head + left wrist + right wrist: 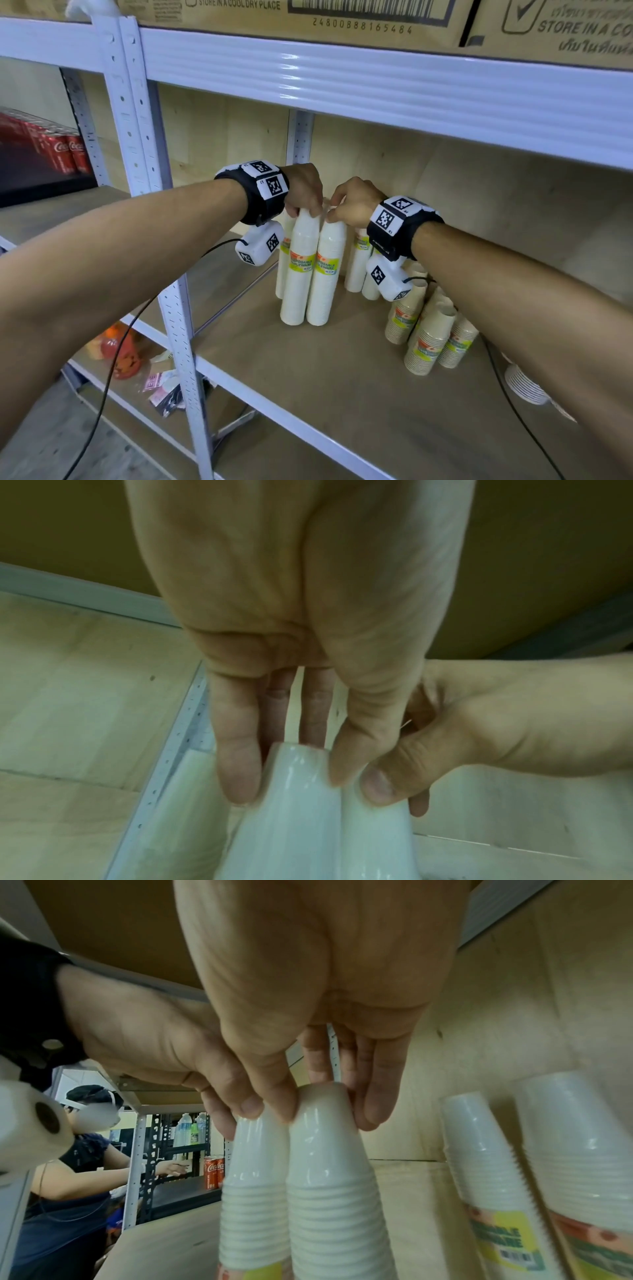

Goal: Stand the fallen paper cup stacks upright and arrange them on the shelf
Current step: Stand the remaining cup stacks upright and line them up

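Observation:
Two tall white paper cup stacks stand upright side by side on the wooden shelf board (308,383). My left hand (306,210) pinches the top of the left stack (297,274). My right hand (337,216) pinches the top of the right stack (327,277). In the left wrist view my left hand (291,783) holds its stack's top (294,818) between fingers and thumb. In the right wrist view my right hand (325,1115) grips the tip of its stack (329,1191). More white stacks (358,263) stand behind. Beige cup stacks (428,339) stand at the right.
The white shelf beam (376,78) hangs low above my hands, with cardboard boxes (308,13) on top. A perforated post (137,137) stands at the left, Coca-Cola cans (65,150) beyond it. White plates (524,383) lie at the right. Another person (78,1150) works at a neighbouring rack.

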The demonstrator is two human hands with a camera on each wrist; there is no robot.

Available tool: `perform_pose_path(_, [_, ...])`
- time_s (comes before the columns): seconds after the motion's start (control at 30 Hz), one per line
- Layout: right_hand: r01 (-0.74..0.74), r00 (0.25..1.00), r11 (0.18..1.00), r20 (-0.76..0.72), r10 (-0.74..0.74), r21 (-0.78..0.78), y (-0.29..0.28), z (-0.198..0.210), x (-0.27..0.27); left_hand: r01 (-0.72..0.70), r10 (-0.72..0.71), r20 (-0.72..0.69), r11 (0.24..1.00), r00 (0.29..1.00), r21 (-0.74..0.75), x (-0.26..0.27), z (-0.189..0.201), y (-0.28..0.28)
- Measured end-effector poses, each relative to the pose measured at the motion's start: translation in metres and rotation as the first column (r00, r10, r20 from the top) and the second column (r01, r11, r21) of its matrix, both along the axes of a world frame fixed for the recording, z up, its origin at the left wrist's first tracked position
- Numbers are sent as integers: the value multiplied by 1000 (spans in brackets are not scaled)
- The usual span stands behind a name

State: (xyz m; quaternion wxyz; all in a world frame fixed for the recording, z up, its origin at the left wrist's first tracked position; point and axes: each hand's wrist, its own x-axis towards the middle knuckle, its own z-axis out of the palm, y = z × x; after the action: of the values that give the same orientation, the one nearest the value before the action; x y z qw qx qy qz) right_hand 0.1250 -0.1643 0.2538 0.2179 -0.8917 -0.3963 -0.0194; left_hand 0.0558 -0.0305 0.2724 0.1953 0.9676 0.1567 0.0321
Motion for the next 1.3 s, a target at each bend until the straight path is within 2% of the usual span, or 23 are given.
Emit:
perform_pose_path(0.13, [43,999,999,-5,-43,-2,-16,1,7,72,-71,-44,997,996,0,10,4,-19])
perform_pose_path(0.3, [105,994,994,14,-105,10,-37,2,17,111,-111,0,994,994,-7,27,3,-38])
perform_pose_path(0.53, [185,982,983,32,-186,17,-57,3,33,169,-176,43,976,983,134,58,-3,-56])
perform_pose_path(0.77, [251,968,966,11,-252,58,-68,-4,51,190,-209,74,960,975,205,86,-9,-61])
perform_pose_path(1.3, [245,969,969,18,-245,21,-66,-16,77,196,-209,103,972,973,127,114,-23,-51])
